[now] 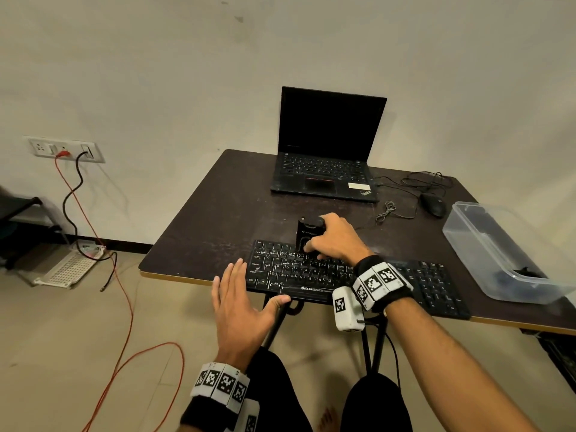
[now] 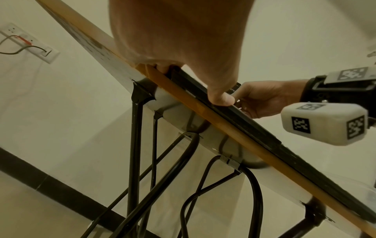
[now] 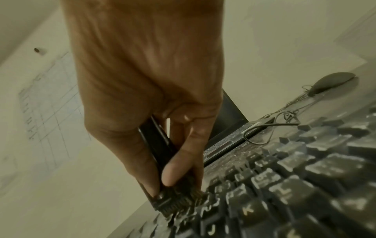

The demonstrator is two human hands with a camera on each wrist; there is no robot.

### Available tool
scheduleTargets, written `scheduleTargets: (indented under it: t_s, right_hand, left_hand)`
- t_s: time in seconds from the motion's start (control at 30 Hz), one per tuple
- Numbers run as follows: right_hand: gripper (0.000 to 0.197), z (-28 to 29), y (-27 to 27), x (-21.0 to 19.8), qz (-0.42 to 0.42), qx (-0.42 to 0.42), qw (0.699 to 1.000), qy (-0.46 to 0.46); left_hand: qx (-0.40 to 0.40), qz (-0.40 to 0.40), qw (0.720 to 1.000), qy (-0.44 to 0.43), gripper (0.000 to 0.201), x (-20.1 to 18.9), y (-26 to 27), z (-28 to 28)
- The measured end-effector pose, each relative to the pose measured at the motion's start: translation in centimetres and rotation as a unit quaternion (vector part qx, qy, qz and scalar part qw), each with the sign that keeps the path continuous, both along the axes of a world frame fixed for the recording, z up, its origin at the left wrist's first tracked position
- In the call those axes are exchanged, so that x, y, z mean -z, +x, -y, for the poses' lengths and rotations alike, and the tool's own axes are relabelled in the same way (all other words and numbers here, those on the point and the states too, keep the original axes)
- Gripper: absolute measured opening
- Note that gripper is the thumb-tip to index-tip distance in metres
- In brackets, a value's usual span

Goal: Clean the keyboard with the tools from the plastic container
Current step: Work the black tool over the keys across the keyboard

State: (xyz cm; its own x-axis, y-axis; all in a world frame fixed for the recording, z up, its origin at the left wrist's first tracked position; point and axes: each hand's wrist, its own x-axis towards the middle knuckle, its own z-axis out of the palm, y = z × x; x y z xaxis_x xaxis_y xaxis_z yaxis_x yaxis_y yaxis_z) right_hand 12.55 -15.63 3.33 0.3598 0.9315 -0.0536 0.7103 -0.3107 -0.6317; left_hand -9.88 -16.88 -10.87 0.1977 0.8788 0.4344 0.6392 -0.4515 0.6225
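Dark tabletop point(image 1: 218, 213) | right hand point(image 1: 335, 238) grips brush point(image 1: 307, 233) on keyboard point(image 1: 296, 269) near front edge | left hand point(image 1: 241, 304) flat, steadying keyboard | cleaning underway, right keys seemingly left

Matt black plastic keyboard point(image 1: 311, 272), clear glossy plastic container point(image 1: 498, 254), dark scuffed tabletop point(image 1: 218, 219) with wood-coloured edge

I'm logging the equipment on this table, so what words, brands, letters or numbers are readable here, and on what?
"ZEBRONICS": front edge of the keyboard.
"K", "J", "L": keycaps near the brush, right wrist view.
"Ctrl", "Shift", "Caps Lock": left-edge keycaps, barely readable.
Logo on the laptop palm rest: looks like "ThinkPad", too small to confirm.
Print on the brush handle: blurred.
Wrist tags: patterns only, no text.
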Motion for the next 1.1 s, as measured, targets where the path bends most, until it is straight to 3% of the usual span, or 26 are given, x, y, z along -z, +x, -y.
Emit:
scheduleTargets:
  t_s: [0.13,0.23,0.37,0.47,0.6,0.7,0.83,0.93,1.1]
  right_hand:
    - [0.019,0.4,0.9,0.1,0.033,0.038,0.998,0.027]
    - [0.021,1.0,1.5,0.0,0.015,0.011,1.000,-0.006]
    - [0.017,1.7,3.1,-0.1,0.026,0.051,0.998,0.020]
    - [0.023,2.2,3.6,-0.2,0.002,0.025,1.000,-0.017]
    - [0.021,3.0,4.5,-0.1,0.000,0.063,0.998,0.010]
    - [0.026,3.2,4.6,-0.1,-0.011,0.035,0.999,-0.018]
    - [0.023,3.5,5.2,0.1,-0.012,0.079,0.997,0.011]
    - [0.026,3.7,5.2,-0.1,-0.025,0.049,0.998,-0.015]
    - [0.026,4.2,5.8,-0.2,-0.015,0.079,0.997,-0.002]
  left_hand:
    - [-0.001,-0.011,1.000,-0.004,0.118,-0.2,0.0,0.1]
    - [-0.001,-0.015,1.000,-0.006,0.117,-0.1,0.1,0.2]
    - [0.000,-0.022,1.000,-0.008,0.116,-0.1,0.1,0.1]
    - [0.002,-0.022,1.000,-0.007,0.116,-0.2,0.1,0.2]
    - [0.007,-0.032,0.999,-0.015,0.117,-0.2,0.1,0.2]
    - [0.008,-0.026,1.000,-0.013,0.116,-0.3,0.1,0.2]
    - [0.011,-0.020,1.000,-0.015,0.118,-0.2,0.0,0.2]
    - [0.013,-0.021,1.000,-0.014,0.118,-0.3,0.0,0.1]
    - [0.014,-0.015,1.000,-0.022,0.115,-0.6,0.2,0.4]
